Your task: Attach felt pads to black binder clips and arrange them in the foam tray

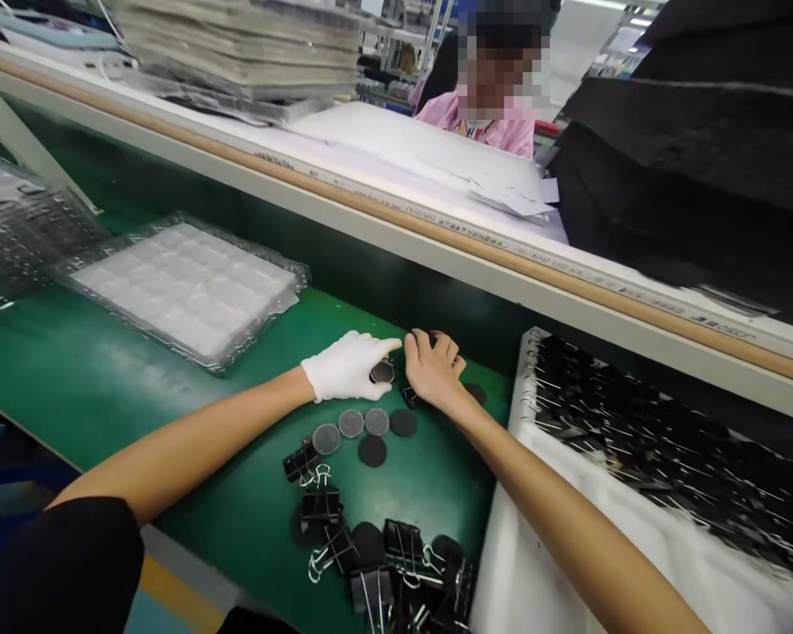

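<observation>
My left hand (344,365), in a white glove, rests on the green bench with its fingers curled round a small dark round disc (381,372). My bare right hand (434,368) lies right beside it, fingers bent down over a small black part that I cannot make out. Just in front of both hands lie several loose discs (363,424), some grey and shiny, some matt black. Nearer to me sits a heap of black binder clips (370,555).
A clear blister tray with white cells (188,286) lies at the left on the green bench (72,370). A white bin of black parts (667,458) stands at the right. A raised rail (436,238) runs across behind; a person in pink sits beyond it.
</observation>
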Tool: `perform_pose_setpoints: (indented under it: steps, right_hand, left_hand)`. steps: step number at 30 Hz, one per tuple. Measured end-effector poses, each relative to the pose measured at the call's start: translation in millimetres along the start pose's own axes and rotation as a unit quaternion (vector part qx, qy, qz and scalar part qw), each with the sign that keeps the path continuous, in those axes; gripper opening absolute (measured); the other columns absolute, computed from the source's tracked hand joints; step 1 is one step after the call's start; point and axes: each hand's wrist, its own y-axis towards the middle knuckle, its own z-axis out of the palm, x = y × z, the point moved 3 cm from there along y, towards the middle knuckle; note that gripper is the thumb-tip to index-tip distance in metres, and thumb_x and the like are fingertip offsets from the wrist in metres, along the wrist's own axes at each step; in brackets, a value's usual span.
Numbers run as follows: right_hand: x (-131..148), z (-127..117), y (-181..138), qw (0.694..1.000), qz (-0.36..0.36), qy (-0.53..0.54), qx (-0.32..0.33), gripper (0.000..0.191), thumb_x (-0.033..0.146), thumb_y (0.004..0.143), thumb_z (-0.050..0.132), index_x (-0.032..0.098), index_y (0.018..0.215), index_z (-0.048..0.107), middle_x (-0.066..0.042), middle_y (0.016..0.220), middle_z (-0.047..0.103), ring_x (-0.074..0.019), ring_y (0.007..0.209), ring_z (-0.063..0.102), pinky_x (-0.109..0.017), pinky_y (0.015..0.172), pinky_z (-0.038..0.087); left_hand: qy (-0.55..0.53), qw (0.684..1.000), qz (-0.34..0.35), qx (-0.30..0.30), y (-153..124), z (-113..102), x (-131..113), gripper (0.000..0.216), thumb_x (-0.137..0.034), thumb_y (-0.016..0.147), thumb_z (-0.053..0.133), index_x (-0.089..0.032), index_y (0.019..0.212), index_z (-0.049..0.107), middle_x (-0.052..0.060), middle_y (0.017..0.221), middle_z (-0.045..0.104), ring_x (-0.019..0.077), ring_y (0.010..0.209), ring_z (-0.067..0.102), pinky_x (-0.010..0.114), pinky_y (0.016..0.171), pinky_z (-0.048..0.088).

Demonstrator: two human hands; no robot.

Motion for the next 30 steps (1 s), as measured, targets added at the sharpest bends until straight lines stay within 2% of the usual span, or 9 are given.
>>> perform_pose_setpoints:
  steps: [5,11,16,21,30]
  right_hand:
    - [-13.8,9.5,7.9,0.998,0.062,0.03,-0.002,0.063,0.052,0.104,0.014,0.024,0.15,0.047,-0.019,0.16,0.03,-0.0341,0.153,0.019,-0.061,0.12,0.014]
    - [-17.2,11.8,12.3,0.991,0.107,0.026,-0.072,0.061,0.046,0.105,0.015,0.022,0.154,0.043,-0.02,0.163,0.028,-0.0319,0.155,0.016,-0.057,0.122,0.011]
    - [-14.9,8.1,14.8,0.982,0.17,0.055,-0.069,0.06,0.044,0.106,0.014,0.022,0.152,0.046,-0.02,0.164,0.028,-0.0332,0.155,0.017,-0.056,0.122,0.012]
    - [-18.0,11.3,15.4,0.98,0.159,0.048,-0.106,0.059,0.044,0.106,0.016,0.021,0.147,0.052,-0.019,0.161,0.034,-0.0338,0.153,0.022,-0.057,0.121,0.012]
    - [-20.4,14.1,10.5,0.978,0.137,0.037,-0.151,0.056,0.042,0.107,0.017,0.019,0.141,0.056,-0.02,0.157,0.038,-0.0336,0.151,0.025,-0.06,0.121,0.012]
  left_hand:
    - [-0.018,1.0,0.016,0.005,0.0,1.0,-0.3,0.07,-0.041,0.083,0.067,-0.014,0.145,0.048,0.012,0.104,0.074,0.0332,0.099,0.071,0.041,0.084,0.051]
    - [-0.077,0.996,0.028,-0.019,-2.8,8.7,-6.0,0.073,-0.037,0.079,0.071,-0.014,0.144,0.045,0.009,0.105,0.075,0.0311,0.099,0.072,0.039,0.084,0.051]
    - [-0.096,0.995,0.013,-0.031,-5.3,14.5,-16.7,0.076,-0.038,0.079,0.073,-0.014,0.145,0.043,0.008,0.107,0.076,0.0301,0.099,0.074,0.039,0.085,0.052]
    - [-0.094,0.994,-0.029,-0.043,-6.3,12.8,-19.6,0.076,-0.037,0.081,0.074,-0.013,0.145,0.041,0.008,0.109,0.075,0.0293,0.102,0.073,0.038,0.088,0.051]
    - [-0.101,0.995,-0.01,-0.021,-6.5,12.6,-21.3,0.078,-0.04,0.084,0.076,-0.014,0.148,0.039,0.009,0.114,0.074,0.0287,0.11,0.071,0.037,0.091,0.048]
